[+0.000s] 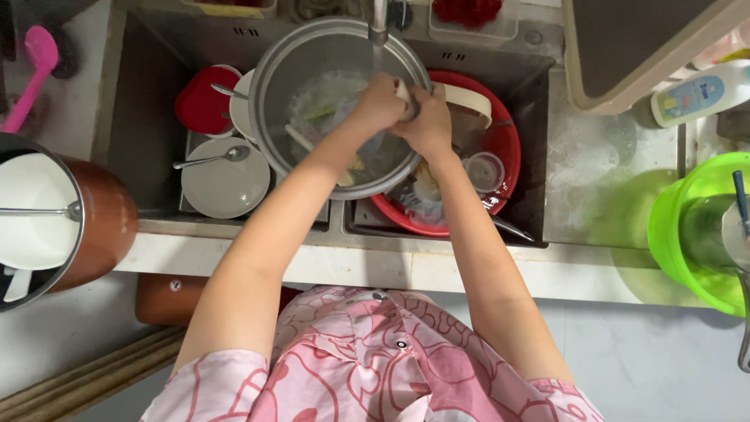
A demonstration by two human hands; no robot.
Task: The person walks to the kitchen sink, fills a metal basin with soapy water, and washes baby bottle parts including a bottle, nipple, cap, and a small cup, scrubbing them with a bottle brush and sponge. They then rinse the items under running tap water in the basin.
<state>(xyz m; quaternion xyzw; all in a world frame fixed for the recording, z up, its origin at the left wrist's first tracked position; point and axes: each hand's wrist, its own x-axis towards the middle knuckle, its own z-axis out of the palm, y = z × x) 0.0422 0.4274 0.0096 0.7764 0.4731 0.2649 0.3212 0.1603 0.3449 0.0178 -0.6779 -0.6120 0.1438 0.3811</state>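
A large grey metal pot [312, 62] stands in the sink [148, 94] under the tap [379, 22], with water running into it. There is cloudy water and some food scraps inside. My left hand [377, 101] reaches across the pot's inside and is closed on a small white piece [403, 92]; I cannot tell what it is. My right hand [429, 125] is pressed against the left hand and curled over the pot's right rim. A spoon handle [298, 137] lies in the pot.
A red basin [508, 148] under the pot's right side holds a white handle [473, 98] and a clear tub [484, 170]. White plates [223, 187], spoons and a red lid [203, 101] lie at left. A brown pot [105, 223], pink brush [31, 78], green bucket [672, 227] and white bottle [699, 94] stand around.
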